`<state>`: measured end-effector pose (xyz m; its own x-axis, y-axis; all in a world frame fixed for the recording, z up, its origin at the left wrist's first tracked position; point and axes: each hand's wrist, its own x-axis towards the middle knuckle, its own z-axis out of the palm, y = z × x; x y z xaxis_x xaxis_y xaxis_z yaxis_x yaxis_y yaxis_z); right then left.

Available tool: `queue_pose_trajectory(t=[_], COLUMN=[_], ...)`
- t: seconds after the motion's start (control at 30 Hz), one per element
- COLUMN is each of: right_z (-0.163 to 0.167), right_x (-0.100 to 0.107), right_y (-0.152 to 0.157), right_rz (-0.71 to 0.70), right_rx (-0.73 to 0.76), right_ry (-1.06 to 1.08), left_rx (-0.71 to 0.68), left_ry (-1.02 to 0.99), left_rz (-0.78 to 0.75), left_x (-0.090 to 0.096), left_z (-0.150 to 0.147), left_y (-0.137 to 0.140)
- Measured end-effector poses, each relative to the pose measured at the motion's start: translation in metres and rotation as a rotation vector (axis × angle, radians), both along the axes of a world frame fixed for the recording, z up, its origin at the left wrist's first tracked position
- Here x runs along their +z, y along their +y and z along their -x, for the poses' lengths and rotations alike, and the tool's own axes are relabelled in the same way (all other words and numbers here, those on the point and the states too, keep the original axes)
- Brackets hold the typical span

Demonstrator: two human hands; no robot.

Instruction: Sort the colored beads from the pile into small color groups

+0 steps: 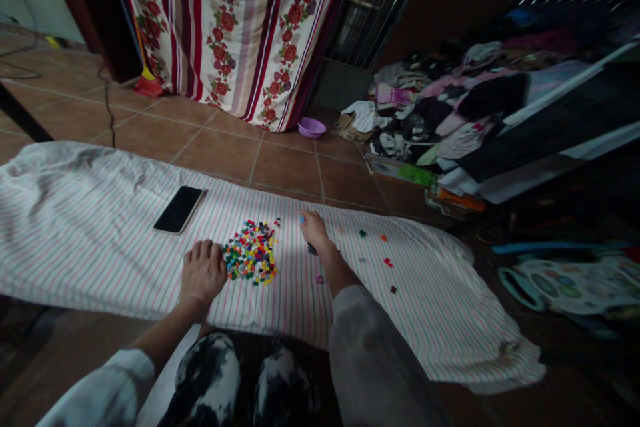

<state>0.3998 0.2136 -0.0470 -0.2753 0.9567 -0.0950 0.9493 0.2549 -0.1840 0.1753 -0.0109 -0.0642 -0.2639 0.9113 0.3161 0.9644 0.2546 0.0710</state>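
Note:
A pile of small multicoloured cubes [253, 253] lies on a striped cloth [300, 300]. My left hand [203, 270] rests palm down at the pile's left edge, fingers stretched out on the cloth. To the right of the pile, my right hand [314, 227] pinches a tiny blue cube [302, 219] at its fingertips. Dark pieces [312, 249] lie just under that hand, and pink pieces [319, 278] sit nearer me. Farther right, small separate groups show: green pieces [363, 233], an orange piece [383, 237], red pieces [388, 262] and a dark brown piece [393, 289].
A phone [179, 209] lies on the cloth at the left. Beyond the cloth are a tiled floor [225, 147], a purple basin [311, 127], a floral curtain [230, 27] and a broom [149, 83]. Heaped clothes [450, 107] fill the right side.

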Motion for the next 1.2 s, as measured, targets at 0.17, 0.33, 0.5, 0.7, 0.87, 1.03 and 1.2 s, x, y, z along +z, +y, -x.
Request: queue_pose_trajectory(t=[0.17, 0.33, 0.5, 0.7, 0.87, 1.03, 1.2], right_z=[0.014, 0.036, 0.054, 0.073, 0.084, 0.086, 0.087], right_x=[0.005, -0.005, -0.02, -0.031, -0.03, -0.031, -0.033], right_y=[-0.016, -0.025, -0.03, -0.048, -0.062, -0.067, -0.064], right_rz=[-0.081, -0.031, 0.005, -0.01, -0.028, -0.028, -0.022], right_rx=[0.06, 0.202, 0.205, 0.336, 0.468, 0.538, 0.496], right_ry=[0.08, 0.156, 0.171, 0.256, 0.263, 0.295, 0.336], left_rx=[-0.006, 0.0, -0.002, -0.006, -0.004, 0.0, 0.004], left_ry=[0.005, -0.002, 0.0, -0.004, -0.01, -0.016, -0.023], left_rz=[-0.002, -0.011, -0.005, -0.004, -0.001, 0.0, -0.003], left_x=[-0.001, -0.001, -0.001, 0.0, 0.0, 0.0, 0.002], left_z=[0.0, 0.0, 0.0, 0.0, 0.0, 0.0, 0.0], left_y=[0.0, 0.0, 0.001, 0.0, 0.0, 0.001, 0.0])
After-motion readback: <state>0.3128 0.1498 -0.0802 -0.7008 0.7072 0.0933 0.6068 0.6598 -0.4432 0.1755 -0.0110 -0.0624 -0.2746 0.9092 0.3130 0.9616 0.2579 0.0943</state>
